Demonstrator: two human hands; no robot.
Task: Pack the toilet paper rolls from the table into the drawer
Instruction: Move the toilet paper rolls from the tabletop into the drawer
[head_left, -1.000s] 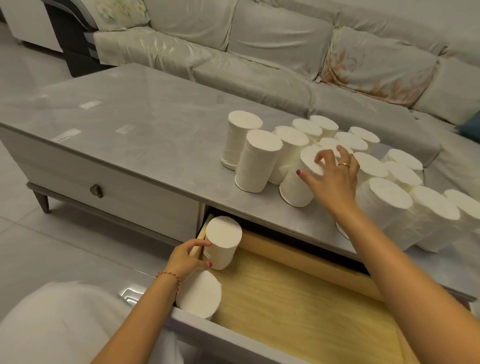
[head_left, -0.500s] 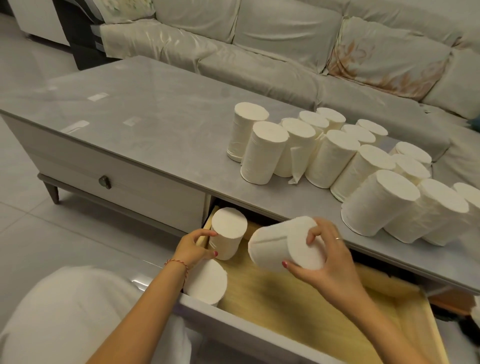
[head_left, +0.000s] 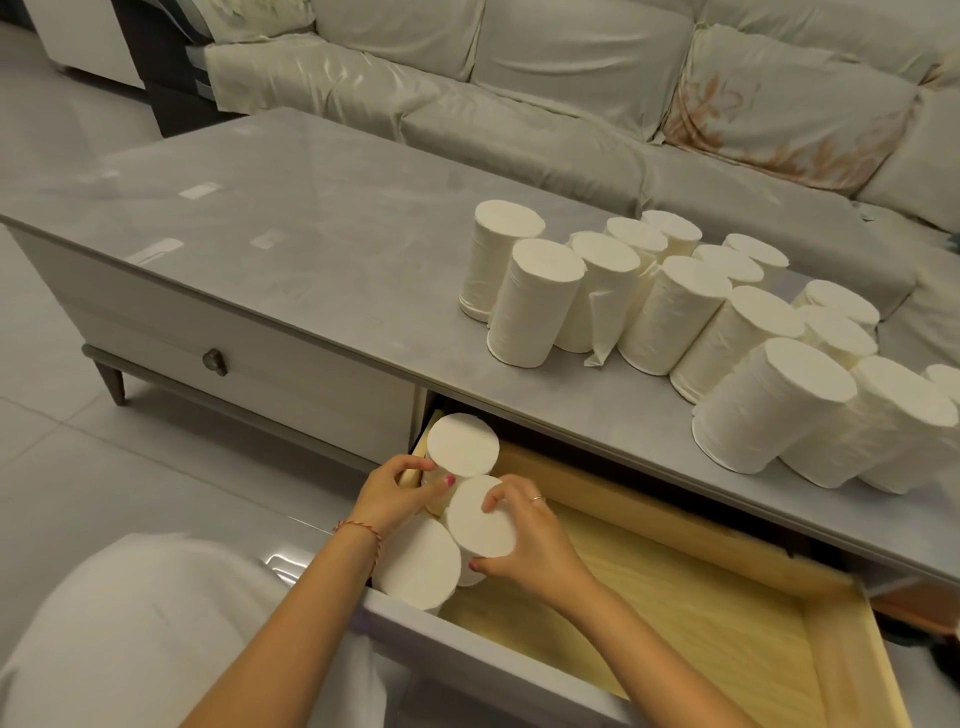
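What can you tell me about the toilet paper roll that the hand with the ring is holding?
The middle roll is a plain white cylinder of tightly wound paper, with no hole showing in its flat round top. It stands upright at the left end of the open wooden drawer, between two other rolls there. The right hand, which wears a ring, grips it by its top edge with curled fingers and thumb. Its lower part is hidden.

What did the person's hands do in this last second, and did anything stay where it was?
The right hand took a roll from the cluster on the table, carried it down and stood it upright in the open drawer, between the two rolls already there; it grips it yet. The left hand stayed on the back roll. The front roll and the other rolls on the table did not move.
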